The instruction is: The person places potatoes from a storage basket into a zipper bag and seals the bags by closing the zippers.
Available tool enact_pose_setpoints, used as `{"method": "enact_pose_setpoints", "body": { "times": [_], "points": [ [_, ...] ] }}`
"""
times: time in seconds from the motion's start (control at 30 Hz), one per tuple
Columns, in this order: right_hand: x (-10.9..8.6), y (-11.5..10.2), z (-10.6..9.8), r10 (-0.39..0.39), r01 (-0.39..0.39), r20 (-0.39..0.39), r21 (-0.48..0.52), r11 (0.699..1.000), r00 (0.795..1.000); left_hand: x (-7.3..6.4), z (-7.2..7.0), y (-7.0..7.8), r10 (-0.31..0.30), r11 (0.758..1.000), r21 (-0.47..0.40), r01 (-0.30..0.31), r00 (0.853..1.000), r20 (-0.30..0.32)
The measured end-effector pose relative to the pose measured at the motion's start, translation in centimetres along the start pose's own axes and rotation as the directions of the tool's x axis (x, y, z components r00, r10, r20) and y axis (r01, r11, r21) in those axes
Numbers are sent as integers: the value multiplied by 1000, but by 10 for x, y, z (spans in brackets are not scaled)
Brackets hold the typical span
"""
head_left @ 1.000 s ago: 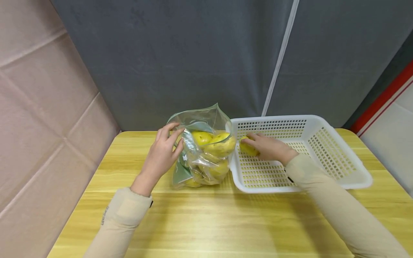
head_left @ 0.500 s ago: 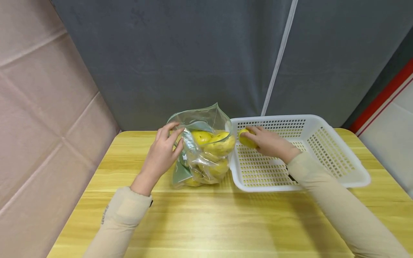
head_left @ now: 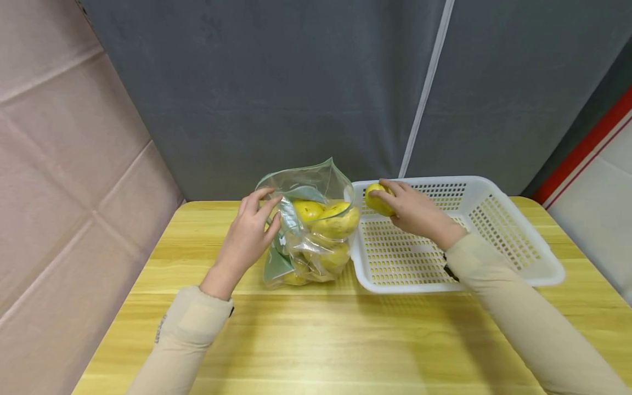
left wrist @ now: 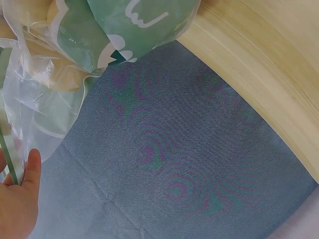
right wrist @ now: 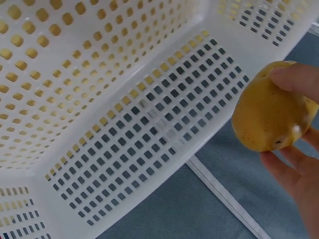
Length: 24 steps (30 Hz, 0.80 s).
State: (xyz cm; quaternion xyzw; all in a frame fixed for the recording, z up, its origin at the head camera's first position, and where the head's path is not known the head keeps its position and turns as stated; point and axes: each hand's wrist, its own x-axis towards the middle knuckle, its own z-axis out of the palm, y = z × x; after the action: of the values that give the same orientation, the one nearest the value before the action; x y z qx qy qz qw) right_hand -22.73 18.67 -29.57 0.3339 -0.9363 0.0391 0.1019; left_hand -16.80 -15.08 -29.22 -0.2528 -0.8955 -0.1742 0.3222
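A yellow potato (head_left: 377, 199) is in my right hand (head_left: 419, 214), gripped between thumb and fingers at basket rim height, over the left back part of the white plastic basket (head_left: 405, 289). The right wrist view shows the potato (right wrist: 266, 112) close up, its skin dotted with small dark eyes. My left hand (head_left: 249, 230) pinches the left edge of the mouth of a clear and green zip bag (head_left: 278, 266). That bag stands open-mouthed at the basket's left and contains several potatoes (head_left: 338, 222). In the left wrist view the bag (left wrist: 134, 30) shows its printed green side.
The wooden table (head_left: 316, 340) carries both bag and basket. A grey curtain (head_left: 296, 99) hangs right behind its back edge. Pink padded fabric (head_left: 74, 164) borders the left side, and a white and red sheet (head_left: 592, 181) the right.
My right hand has lifted the potato from the basket's floor up to rim height, moving slightly toward the back. The left hand and bag have stayed still.
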Motion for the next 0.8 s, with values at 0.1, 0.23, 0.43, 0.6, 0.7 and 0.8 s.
{"method": "enact_pose_setpoints", "body": {
  "times": [0.1,0.23,0.43,0.6,0.7,0.8],
  "points": [
    [0,-2,-7,36,-36,-18,-3,999,999,0,0,0,-1,1000,-1,1,1000,1],
    [-1,-3,-16,72,-71,-56,17,997,996,0,0,0,1,1000,0,-1,1000,-1],
    [-1,-6,-26,87,-82,-137,43,996,987,1,1,0,9,1000,7,-9,1000,-5],
    [0,-9,-34,82,-65,-249,78,995,965,0,1,-1,9,1000,7,-9,1000,-2],
    [0,-11,-38,82,-57,-298,90,994,951,0,1,0,6,1000,6,-6,1000,3],
    [0,-13,-42,80,-51,-333,95,994,940,0,0,0,4,1000,7,-4,1000,6]
  ]
}}
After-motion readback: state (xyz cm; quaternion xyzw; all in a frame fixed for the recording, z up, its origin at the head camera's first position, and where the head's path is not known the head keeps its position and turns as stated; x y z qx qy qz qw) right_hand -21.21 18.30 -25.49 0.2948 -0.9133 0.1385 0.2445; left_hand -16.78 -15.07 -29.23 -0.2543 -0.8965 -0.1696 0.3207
